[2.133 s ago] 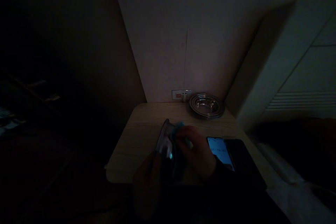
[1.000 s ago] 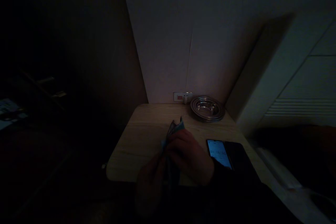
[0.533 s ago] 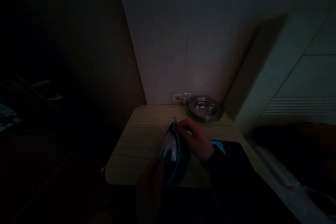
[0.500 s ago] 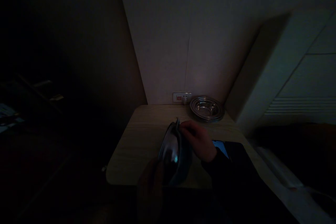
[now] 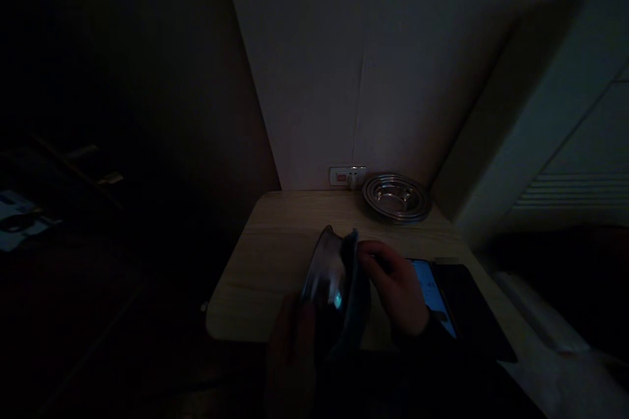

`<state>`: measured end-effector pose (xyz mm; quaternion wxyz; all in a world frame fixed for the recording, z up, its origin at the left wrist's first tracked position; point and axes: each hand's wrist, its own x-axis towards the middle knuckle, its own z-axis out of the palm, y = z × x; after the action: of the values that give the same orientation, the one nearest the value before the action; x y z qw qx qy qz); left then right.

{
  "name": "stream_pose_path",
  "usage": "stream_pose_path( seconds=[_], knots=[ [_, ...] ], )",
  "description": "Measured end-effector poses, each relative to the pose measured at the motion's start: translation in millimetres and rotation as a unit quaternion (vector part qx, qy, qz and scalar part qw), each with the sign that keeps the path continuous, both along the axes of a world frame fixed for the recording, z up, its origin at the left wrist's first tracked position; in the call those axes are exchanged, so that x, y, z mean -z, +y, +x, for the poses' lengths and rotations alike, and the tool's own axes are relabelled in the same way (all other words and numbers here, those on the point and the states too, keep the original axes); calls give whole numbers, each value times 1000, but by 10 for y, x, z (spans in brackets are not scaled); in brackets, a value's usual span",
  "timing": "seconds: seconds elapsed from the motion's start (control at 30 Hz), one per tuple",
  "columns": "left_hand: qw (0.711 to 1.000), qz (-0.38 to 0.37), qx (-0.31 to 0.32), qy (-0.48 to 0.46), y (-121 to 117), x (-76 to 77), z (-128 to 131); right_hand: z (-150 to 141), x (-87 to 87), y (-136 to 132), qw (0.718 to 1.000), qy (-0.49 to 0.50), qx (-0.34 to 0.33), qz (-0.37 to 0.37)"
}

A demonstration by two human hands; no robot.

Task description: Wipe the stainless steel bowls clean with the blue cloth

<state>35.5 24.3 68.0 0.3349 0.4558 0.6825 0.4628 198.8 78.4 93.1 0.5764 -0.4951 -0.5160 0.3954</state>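
Note:
A shiny metal bowl [image 5: 325, 275] is tipped on its side over the front part of the small wooden table [image 5: 246, 275]. My left hand [image 5: 291, 353] grips its near left edge, with the thumb on the metal. At the bowl's right side, my right hand [image 5: 397, 285] pinches the upper edge of a dark bluish cloth [image 5: 358, 314]. The cloth hangs down along the bowl, and a dark gap shows between the two near the top. Dim light hides the lower ends of bowl and cloth.
Several nested metal dishes [image 5: 397, 201] sit at the table's back right, near a wall socket [image 5: 347, 175] with a plug. A lit phone [image 5: 431, 294] in an open dark case [image 5: 474, 308] lies right of my right hand. A wall [image 5: 314, 78] rises behind.
My right hand has drawn the cloth's upper edge away from the bowl, to the right, opening a gap. More of the phone shows. The view has shifted slightly.

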Motion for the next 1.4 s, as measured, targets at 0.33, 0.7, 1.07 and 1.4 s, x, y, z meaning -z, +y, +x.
stream_pose_path(
  seconds=[0.33,0.7,1.07,1.4],
  knots=[
    [997,-28,69,-29,37,-277,152,-104,-135,-280,968,-180,-22,173],
    [991,-38,127,3,50,-330,205,-71,-316,-54,942,-276,-33,186],
    [986,-41,160,-17,49,-320,223,-45,-380,-16,927,-300,-102,202],
    [989,-34,145,-22,63,-377,233,-78,-407,-29,931,-305,-88,178]
  ],
)
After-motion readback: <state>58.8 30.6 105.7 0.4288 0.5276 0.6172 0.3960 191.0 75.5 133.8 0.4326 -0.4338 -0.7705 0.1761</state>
